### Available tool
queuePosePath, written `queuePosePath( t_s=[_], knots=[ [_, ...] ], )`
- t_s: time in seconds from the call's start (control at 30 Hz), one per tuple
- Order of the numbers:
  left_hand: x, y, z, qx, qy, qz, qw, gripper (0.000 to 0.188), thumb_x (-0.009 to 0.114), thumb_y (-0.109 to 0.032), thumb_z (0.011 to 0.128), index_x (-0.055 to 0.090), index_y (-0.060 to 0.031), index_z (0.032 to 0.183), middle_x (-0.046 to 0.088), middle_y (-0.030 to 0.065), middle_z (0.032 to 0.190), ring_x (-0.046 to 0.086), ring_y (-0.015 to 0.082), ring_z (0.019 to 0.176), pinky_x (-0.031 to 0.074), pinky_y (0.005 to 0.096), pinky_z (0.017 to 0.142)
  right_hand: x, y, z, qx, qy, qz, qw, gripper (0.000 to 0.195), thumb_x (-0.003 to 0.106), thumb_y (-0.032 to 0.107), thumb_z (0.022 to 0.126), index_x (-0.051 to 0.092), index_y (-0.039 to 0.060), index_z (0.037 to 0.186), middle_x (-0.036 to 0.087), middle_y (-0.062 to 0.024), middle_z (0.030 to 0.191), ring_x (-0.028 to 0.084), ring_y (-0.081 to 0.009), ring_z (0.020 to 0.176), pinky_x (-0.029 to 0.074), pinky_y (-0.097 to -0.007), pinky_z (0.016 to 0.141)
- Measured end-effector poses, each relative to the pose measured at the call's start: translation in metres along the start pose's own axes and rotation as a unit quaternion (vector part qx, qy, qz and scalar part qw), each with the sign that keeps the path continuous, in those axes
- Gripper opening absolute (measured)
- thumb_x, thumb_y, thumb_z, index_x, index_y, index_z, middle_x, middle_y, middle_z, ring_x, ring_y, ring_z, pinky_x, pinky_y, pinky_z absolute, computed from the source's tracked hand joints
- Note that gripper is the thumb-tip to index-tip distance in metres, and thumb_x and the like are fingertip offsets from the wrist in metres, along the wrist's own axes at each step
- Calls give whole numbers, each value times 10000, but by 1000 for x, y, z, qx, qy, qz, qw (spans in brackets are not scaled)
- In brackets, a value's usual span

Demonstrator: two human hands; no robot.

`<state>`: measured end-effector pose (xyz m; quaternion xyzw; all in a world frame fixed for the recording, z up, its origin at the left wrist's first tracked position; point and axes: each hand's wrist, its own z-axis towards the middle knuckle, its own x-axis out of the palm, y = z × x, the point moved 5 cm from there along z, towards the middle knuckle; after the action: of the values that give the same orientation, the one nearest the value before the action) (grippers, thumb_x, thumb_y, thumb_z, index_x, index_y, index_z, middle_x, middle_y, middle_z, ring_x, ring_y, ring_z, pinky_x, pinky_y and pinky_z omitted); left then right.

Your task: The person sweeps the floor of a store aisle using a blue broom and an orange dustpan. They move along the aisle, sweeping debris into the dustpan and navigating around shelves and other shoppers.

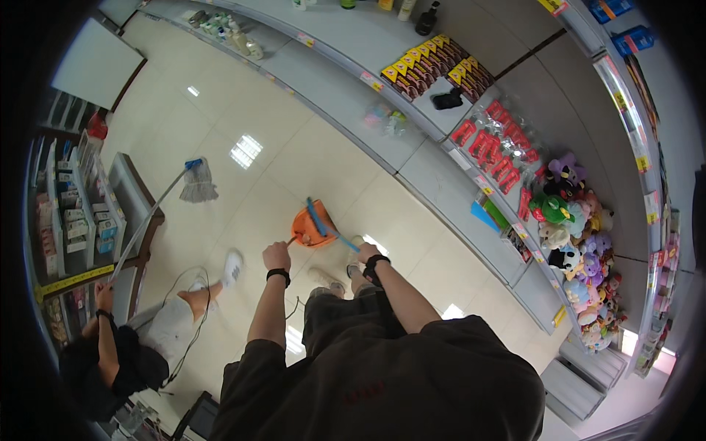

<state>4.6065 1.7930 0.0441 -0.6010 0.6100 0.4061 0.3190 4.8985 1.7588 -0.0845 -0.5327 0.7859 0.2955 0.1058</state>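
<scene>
My left hand [276, 257] grips the handle of an orange dustpan [302, 225], which rests on the tiled floor in front of my feet. In my right hand [368, 252] is the blue handle of a broom [317, 218]. The broom's head lies across the dustpan's opening. A little debris seems to sit inside the pan, too small to name. My shoes [325, 279] stand just behind the dustpan.
A co-worker at the left holds a string mop [198, 182] on the floor; a loose cable [205, 320] hangs by them. Long shop shelves [353, 129] run along the right, with boxes [424, 63], red packets [491, 146] and plush toys [579, 248]. Left stands a goods rack [83, 220].
</scene>
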Motion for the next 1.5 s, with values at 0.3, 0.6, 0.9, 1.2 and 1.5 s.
queuePosePath(
  t_s=[0.3, 0.6, 0.9, 1.2, 1.5],
  knots=[
    [11, 29, -23, -39, 14, -41, 998, 141, 610, -233, 821, 647, -99, 839, 658, 103, 850, 654, 277, 805, 522, 393, 682, -80, -46, -40, 124, -127, 84, 981, 290, 494, 102, 803, 607, -25, 1038, 598, -296, 1051, 586, -403, 1010, 490, -450, 861],
    [49, 97, -121, -140, 40, -94, 985, 159, 600, -260, 835, 668, -117, 851, 662, 97, 800, 655, 271, 762, 517, 404, 652, -115, -100, -18, 183, 9, 213, 960, 136, 496, 100, 735, 534, 8, 642, 514, -124, 534, 480, -262, 409, 386, -415, 410],
    [61, 121, -136, -172, 53, -105, 978, 139, 603, -232, 832, 673, -112, 833, 673, 100, 822, 663, 272, 775, 527, 397, 669, -2, 5, 39, 80, -18, -6, 997, 198, 508, 115, 762, 620, -41, 712, 617, -196, 641, 615, -291, 530, 460, -405, 477],
    [94, 127, -142, -171, 53, -119, 977, 145, 557, -170, 835, 674, -89, 811, 671, 125, 812, 662, 286, 770, 533, 404, 656, -29, 44, 1, 41, 181, 42, 982, 422, 522, 160, 834, 555, 94, 1250, 610, -73, 684, 465, -113, 449, 365, -262, 382],
    [87, 120, -143, -146, 32, -95, 984, 147, 529, -139, 860, 671, -111, 836, 672, 84, 813, 671, 255, 748, 540, 367, 632, -34, 39, 27, 79, -82, -44, 992, 277, 522, 157, 764, 671, 5, 940, 645, -248, 911, 643, -375, 867, 539, -423, 720]
  ],
)
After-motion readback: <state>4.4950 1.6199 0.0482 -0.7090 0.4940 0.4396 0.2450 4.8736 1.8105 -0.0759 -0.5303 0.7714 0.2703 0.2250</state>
